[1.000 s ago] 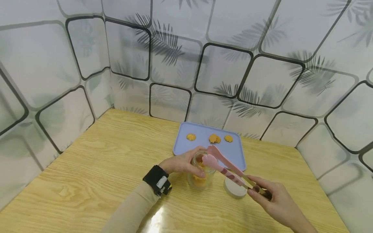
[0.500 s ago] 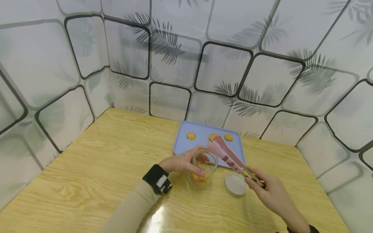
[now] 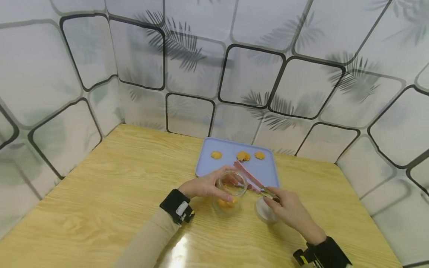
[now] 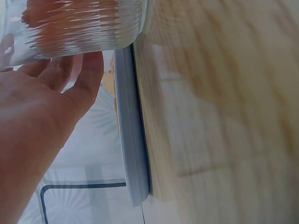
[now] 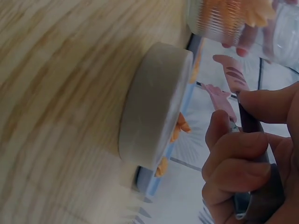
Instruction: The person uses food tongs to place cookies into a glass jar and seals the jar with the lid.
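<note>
While the left hand (image 3: 210,185) steadies it with fingers and thumb wrapped round the glass, the jar (image 3: 238,193) stands on the worktop (image 3: 117,167), mouth uncovered and turned up, some biscuits (image 3: 223,203) lying in its lower part. Just beside it, the right hand (image 3: 291,210) grips the tongs (image 3: 249,175), its fingers clamped on the metal handle; the two pink arms are spread apart. One arm slants over the near part of the tray (image 3: 266,171), and the other is partly hidden by the jar. Below the right hand lies the lid (image 3: 263,213), flat on the worktop and apart from the jar. Beyond, the blue tray carries more biscuits: one at the left, touching ones in the middle and one to the right. Black straps (image 3: 177,204) circle both wrists. Behind the tray rises a backdrop (image 3: 191,115) patterned with rounded squares and leaves.
</note>
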`<state>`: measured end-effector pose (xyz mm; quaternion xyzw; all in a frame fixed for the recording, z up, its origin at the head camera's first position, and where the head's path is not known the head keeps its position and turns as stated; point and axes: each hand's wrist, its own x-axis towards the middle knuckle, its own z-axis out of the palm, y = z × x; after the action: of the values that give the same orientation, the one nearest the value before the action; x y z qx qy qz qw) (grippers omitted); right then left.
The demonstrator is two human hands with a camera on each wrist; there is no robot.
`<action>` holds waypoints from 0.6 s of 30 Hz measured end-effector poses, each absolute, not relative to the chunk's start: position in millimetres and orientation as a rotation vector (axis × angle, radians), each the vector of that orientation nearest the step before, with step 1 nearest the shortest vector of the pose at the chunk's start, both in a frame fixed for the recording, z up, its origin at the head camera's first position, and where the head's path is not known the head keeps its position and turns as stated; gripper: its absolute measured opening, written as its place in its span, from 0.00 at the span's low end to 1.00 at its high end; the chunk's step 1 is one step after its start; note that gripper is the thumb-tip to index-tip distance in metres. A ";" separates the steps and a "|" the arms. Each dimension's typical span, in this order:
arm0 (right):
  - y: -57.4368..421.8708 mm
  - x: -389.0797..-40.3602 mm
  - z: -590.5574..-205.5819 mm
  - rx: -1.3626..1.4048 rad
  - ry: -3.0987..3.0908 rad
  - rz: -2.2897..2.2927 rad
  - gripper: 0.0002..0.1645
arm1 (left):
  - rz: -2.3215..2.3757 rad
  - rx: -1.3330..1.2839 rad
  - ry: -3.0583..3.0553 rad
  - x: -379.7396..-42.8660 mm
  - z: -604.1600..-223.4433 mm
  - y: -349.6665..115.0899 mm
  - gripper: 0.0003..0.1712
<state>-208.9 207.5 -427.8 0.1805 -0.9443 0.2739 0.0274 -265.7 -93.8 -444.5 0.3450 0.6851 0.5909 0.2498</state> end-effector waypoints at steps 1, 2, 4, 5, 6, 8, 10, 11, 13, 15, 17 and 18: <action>207.9 -209.4 -429.8 0.583 -2.919 0.843 0.24 | 1.605 0.938 1.862 -265.8 -444.0 -91.9 0.50; 208.4 -209.5 -431.9 0.590 -2.922 0.837 0.24 | 1.609 0.936 1.839 -265.8 -443.9 -89.8 0.50; 210.2 -209.6 -435.1 0.613 -2.922 0.819 0.23 | 1.622 0.986 1.807 -266.4 -443.8 -84.1 0.47; 210.7 -209.5 -435.4 0.614 -2.924 0.805 0.23 | 1.621 0.994 1.800 -266.8 -443.2 -82.2 0.48; 210.6 -210.2 -435.9 0.606 -2.929 0.786 0.23 | 1.622 1.001 1.793 -267.5 -442.6 -80.4 0.47; 207.9 -213.5 -436.5 0.594 -2.923 0.723 0.23 | 1.617 0.974 1.815 -267.9 -441.7 -80.8 0.49; 203.2 -218.9 -436.4 0.604 -2.923 0.677 0.22 | 1.602 0.913 1.860 -267.1 -440.7 -85.9 0.52; 200.6 -222.1 -436.5 0.616 -2.917 0.644 0.22 | 1.597 0.867 1.881 -266.2 -440.2 -89.7 0.54; 197.4 -227.7 -437.9 0.644 -2.893 0.591 0.20 | 1.626 0.872 1.874 -265.5 -441.3 -94.7 0.53; 199.7 -230.2 -439.2 0.656 -2.884 0.579 0.19 | 1.657 0.933 1.843 -266.5 -442.6 -94.9 0.50; 206.5 -228.8 -440.8 0.634 -2.876 0.565 0.18 | 1.674 0.994 1.799 -268.5 -443.4 -89.5 0.48; 210.9 -226.8 -441.4 0.607 -2.881 0.570 0.18 | 1.674 1.023 1.777 -269.8 -443.5 -85.5 0.47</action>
<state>-226.8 210.9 -441.4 0.2019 -0.9583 0.1895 0.0711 -269.8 -85.5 -443.5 0.3748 0.6508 0.6131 0.2451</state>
